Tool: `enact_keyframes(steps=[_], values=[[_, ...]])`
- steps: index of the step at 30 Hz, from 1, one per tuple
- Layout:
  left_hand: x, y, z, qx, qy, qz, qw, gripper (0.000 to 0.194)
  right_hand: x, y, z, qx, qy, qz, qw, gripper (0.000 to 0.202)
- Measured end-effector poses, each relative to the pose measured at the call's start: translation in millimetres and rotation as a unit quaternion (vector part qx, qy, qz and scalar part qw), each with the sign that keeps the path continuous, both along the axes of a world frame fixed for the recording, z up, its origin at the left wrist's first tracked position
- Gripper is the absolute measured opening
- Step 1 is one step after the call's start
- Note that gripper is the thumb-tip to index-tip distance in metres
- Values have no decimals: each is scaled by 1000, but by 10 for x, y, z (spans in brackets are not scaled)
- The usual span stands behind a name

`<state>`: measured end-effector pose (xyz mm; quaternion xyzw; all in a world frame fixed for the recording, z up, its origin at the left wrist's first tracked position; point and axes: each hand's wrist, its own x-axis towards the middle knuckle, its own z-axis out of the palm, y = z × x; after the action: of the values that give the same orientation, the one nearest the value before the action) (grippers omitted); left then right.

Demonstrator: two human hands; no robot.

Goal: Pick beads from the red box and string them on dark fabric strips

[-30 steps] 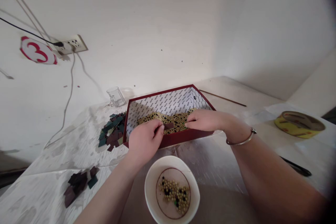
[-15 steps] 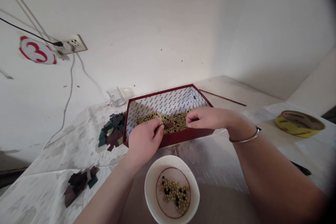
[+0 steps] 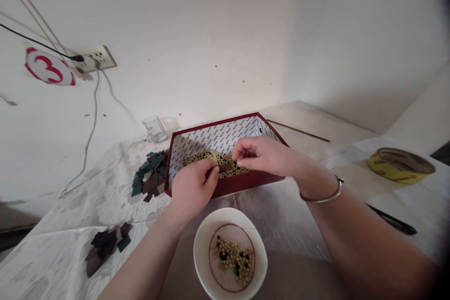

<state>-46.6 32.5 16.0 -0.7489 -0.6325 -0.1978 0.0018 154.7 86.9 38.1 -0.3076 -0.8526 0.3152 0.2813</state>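
Observation:
A red-rimmed box with patterned white lining holds many small gold and black beads. Over its near wall, my left hand pinches a small dark brown strip between thumb and fingers. My right hand, with a bangle at the wrist, is just right of the strip, above the beads. Its thumb and fingertips are close together, and whatever they hold is too small to make out. Below the box stands a white bowl with gold, black and green beads.
Dark green and brown pieces lie left of the box, with a smaller pile nearer. A glass mug stands behind. To the right are a thin stick, a yellow tape roll and a black tool.
My right hand has moved left, closer to the brown strip. My left hand keeps its pinch on the strip, almost unmoved. More of the black tool shows beside the right forearm.

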Motion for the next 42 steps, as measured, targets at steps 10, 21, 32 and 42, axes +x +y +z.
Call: enact_keyframes(steps=[10, 21, 32, 42], values=[[-42, -10, 14, -30, -108, -29, 993, 27, -431, -104, -206, 207, 27, -39, 977, 8], [-88, 3, 6, -29, -200, -74, 977, 27, -440, -52, -292, 187, 117, -36, 975, 7], [-79, -4, 27, -23, -198, -87, 976, 26, -365, -73, -169, 35, 9, -39, 999, 14], [-60, -16, 29, -22, -140, -72, 987, 27, -349, -71, -176, -19, 10, -33, 999, 17]])
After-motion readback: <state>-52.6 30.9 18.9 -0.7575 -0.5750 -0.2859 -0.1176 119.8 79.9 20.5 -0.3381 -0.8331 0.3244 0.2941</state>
